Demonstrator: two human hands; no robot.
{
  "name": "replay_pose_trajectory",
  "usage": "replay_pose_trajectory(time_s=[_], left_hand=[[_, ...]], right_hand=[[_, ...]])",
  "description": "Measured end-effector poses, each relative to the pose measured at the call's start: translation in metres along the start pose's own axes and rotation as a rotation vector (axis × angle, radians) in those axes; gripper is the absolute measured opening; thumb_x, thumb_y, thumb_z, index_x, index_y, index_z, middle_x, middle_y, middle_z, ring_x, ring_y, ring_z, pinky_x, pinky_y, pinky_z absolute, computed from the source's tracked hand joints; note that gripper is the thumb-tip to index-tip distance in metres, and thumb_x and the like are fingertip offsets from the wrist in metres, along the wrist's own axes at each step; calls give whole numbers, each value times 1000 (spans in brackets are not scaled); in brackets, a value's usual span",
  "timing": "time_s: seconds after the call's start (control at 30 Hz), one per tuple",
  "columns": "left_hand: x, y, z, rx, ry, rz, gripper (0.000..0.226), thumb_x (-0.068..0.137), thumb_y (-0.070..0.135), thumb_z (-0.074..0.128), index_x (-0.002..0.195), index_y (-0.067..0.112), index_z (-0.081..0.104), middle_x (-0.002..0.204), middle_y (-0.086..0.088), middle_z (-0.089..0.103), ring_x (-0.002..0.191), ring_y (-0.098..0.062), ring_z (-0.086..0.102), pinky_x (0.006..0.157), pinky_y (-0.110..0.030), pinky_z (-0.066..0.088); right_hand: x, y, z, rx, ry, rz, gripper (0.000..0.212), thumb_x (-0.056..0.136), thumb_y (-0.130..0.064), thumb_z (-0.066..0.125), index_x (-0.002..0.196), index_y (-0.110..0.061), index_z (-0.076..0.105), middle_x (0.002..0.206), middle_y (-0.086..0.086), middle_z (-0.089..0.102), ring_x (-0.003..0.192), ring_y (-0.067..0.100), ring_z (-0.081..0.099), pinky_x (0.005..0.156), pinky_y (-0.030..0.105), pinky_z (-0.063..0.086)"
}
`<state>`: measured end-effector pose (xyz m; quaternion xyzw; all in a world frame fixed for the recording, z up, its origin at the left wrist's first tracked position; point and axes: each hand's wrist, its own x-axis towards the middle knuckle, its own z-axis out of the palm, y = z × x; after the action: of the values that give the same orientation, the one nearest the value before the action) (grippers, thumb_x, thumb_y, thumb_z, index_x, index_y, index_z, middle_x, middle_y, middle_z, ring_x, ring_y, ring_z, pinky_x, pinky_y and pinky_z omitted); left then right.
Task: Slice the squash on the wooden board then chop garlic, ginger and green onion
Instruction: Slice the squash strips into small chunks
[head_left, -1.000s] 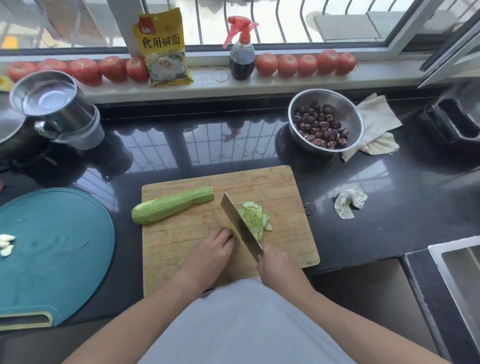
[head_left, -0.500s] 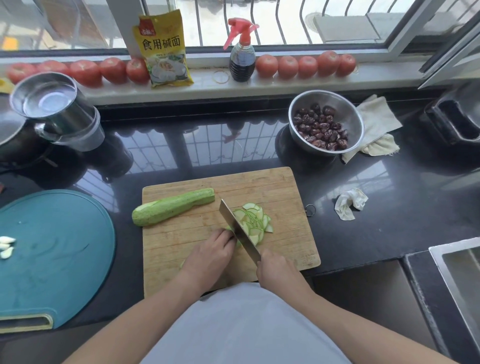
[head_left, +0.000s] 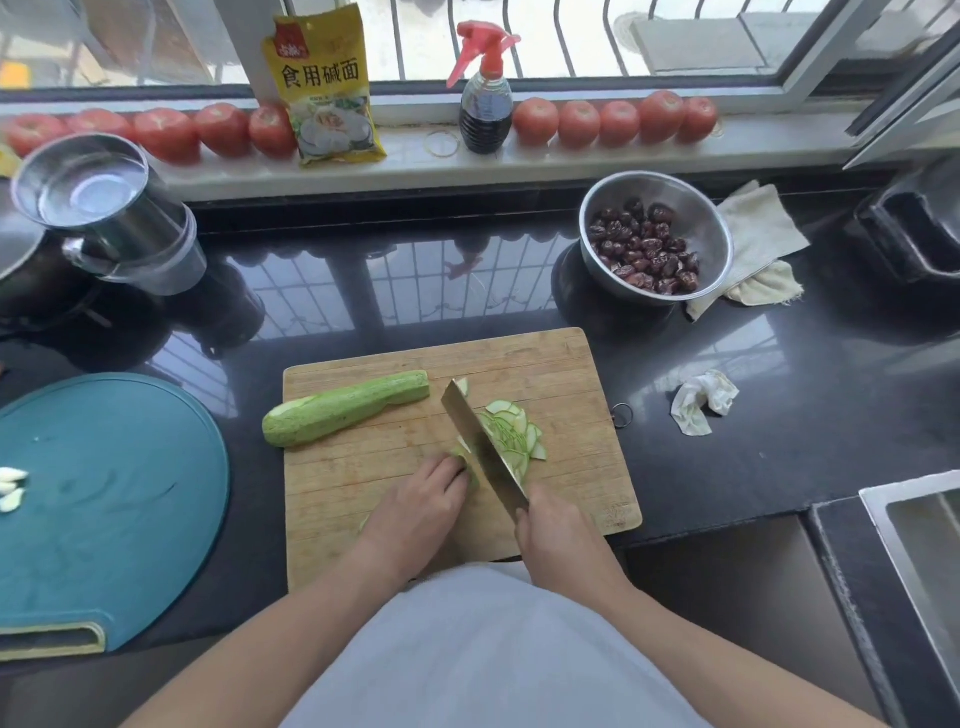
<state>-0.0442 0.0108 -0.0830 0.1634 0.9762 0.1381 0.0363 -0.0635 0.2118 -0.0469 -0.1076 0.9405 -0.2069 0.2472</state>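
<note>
A wooden board (head_left: 571, 364) lies on the black counter in front of me. One pale green squash half (head_left: 343, 408) rests uncut at the board's back left. My left hand (head_left: 421, 506) curls over the other squash piece (head_left: 466, 457), which is mostly hidden under the fingers. My right hand (head_left: 558, 530) grips the handle of a cleaver (head_left: 480, 441), whose blade stands just right of my left fingertips. A fan of thin squash slices (head_left: 511, 434) lies to the right of the blade. Peeled garlic cloves (head_left: 11, 488) sit on the teal board.
A round teal board (head_left: 114, 499) lies left of the wooden one. A steel bowl of dates (head_left: 652, 239) and cloths stand at the back right, a steel pot (head_left: 98, 208) at the back left. Tomatoes, a bag and a spray bottle (head_left: 485, 98) line the sill. A sink (head_left: 924, 545) is at the right.
The cleaver rose and came down again slightly left, and the pile of slices grew. My left hand stayed on the squash piece.
</note>
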Motion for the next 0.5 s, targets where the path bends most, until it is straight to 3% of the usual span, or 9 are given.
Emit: replay_pose_trajectory(time_s=[0.13, 0.37, 0.5], left_hand=[[2, 1, -2, 11, -20, -5, 38, 70, -3, 73, 106, 9, 70, 107, -5, 65, 106, -23, 62, 50, -27, 55], [2, 2, -6, 16, -42, -10, 35, 74, -4, 71, 107, 8, 71, 109, -7, 66, 107, -24, 64, 52, -30, 58], [2, 1, -6, -10, -44, -12, 29, 75, -3, 70, 101, 11, 69, 107, -5, 65, 101, -23, 63, 53, -30, 57]], right_hand=[[-1, -3, 0, -54, -36, -22, 13, 97, -26, 40, 84, -22, 39, 75, 0, 49, 65, 24, 44, 56, 38, 30], [0, -6, 3, -87, -68, 24, 16, 95, -19, 40, 81, -23, 35, 66, -9, 34, 62, 22, 37, 53, 37, 23], [13, -15, 13, -134, -80, 15, 12, 93, -9, 38, 86, -18, 35, 82, 6, 54, 77, 33, 54, 60, 37, 31]])
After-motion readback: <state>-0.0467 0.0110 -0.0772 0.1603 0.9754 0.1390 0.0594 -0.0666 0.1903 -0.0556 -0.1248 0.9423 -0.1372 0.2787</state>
